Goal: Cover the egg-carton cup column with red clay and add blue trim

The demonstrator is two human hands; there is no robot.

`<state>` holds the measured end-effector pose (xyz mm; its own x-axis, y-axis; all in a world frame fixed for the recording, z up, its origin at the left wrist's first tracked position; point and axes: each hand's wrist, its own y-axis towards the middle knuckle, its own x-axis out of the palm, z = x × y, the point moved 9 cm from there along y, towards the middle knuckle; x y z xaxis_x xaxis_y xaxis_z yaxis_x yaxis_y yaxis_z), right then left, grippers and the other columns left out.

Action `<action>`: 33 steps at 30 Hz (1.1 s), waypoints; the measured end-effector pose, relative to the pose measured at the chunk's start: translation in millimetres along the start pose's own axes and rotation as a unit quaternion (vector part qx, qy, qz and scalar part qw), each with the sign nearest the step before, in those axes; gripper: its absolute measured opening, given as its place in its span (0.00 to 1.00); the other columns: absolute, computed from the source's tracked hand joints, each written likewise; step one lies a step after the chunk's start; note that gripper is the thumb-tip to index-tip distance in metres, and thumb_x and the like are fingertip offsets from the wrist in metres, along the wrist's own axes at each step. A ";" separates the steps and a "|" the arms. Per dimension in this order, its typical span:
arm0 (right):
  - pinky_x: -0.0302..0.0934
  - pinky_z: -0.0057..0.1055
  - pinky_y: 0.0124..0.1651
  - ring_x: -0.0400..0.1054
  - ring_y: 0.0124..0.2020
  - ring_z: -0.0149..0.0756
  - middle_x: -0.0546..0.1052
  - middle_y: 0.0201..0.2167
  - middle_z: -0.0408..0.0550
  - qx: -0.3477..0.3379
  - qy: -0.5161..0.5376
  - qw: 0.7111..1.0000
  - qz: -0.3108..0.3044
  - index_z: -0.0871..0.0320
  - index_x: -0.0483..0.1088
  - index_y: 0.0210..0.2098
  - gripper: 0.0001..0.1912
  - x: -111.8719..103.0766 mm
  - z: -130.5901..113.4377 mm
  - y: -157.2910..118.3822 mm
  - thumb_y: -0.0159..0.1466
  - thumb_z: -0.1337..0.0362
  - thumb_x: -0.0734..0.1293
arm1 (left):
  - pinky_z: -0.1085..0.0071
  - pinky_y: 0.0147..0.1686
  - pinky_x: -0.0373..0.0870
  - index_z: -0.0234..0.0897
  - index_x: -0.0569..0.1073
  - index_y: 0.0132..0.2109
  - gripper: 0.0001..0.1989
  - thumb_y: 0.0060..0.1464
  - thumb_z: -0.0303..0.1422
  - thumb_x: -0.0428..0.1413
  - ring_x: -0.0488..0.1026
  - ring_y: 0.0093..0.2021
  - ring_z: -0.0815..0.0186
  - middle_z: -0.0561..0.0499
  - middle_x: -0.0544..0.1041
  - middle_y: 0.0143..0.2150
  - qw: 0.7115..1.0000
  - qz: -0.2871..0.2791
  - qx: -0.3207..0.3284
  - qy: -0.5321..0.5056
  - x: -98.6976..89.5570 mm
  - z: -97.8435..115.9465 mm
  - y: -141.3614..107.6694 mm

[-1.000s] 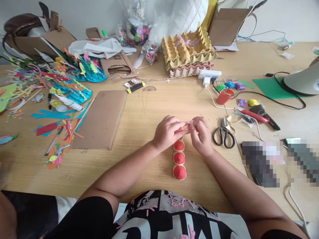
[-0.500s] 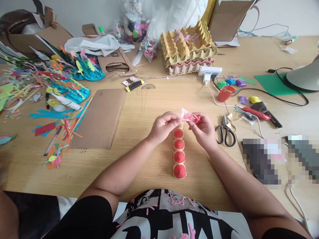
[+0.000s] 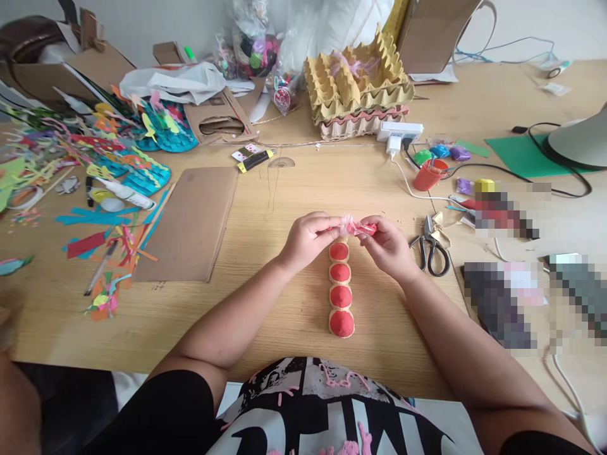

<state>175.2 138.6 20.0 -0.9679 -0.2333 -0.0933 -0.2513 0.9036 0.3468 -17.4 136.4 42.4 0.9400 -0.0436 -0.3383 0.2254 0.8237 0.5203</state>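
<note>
Between my two hands is a small clear plastic packet with red clay-like material in it. My left hand pinches its crumpled clear end between thumb and fingers. The red-filled end is gripped by my right hand, thumb below and fingers above. Just under the hands, a strip of egg-carton cups lies on the table, pointing toward me. Several of its bumps are capped in red; the far end is partly hidden by the packet and hands.
To the right lie black-handled scissors and a red cup. A brown cardboard sheet is on the left, beside scattered paper strips. Egg trays are stacked at the back, near a white power strip.
The packet has been drawn out and its clear end gathered and twisted narrower between my fingers. Both hands stay in nearly the same place; the view has shifted slightly.
</note>
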 end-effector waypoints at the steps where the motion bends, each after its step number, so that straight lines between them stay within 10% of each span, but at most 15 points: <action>1: 0.73 0.38 0.44 0.75 0.37 0.38 0.82 0.40 0.48 -0.005 -0.010 1.000 -0.003 0.51 0.79 0.46 0.24 -0.5 -1.3 0.1 0.72 0.37 0.78 | 0.69 0.41 0.76 0.44 0.92 0.50 0.13 0.73 0.45 0.67 0.79 0.36 0.65 0.49 0.85 0.36 0.999 -0.003 0.025 0.020 0.0 4.5 -0.3; 9: 0.74 0.40 0.47 0.76 0.40 0.41 0.82 0.40 0.49 -0.046 -0.055 0.997 -0.015 0.51 0.78 0.44 0.22 1.2 -8.3 -1.5 0.76 0.39 0.74 | 0.68 0.40 0.72 0.44 0.90 0.57 0.16 0.79 0.44 0.60 0.74 0.34 0.65 0.52 0.79 0.32 0.975 -0.016 0.135 0.174 9.1 22.9 -5.4; 33: 0.74 0.34 0.41 0.74 0.31 0.33 0.80 0.31 0.38 0.156 0.232 0.960 0.001 0.50 0.71 0.37 0.32 23.2 12.1 -3.6 0.56 0.42 0.90 | 0.69 0.38 0.72 0.43 0.86 0.46 0.08 0.76 0.38 0.64 0.75 0.33 0.66 0.54 0.82 0.32 0.988 0.023 0.106 0.110 6.4 35.4 -7.8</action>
<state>153.7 134.3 5.3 -0.8839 -0.3014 0.3577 -0.3066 0.9508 0.0435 -4.0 109.7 63.8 0.8772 0.1353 -0.4607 0.2535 0.6843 0.6837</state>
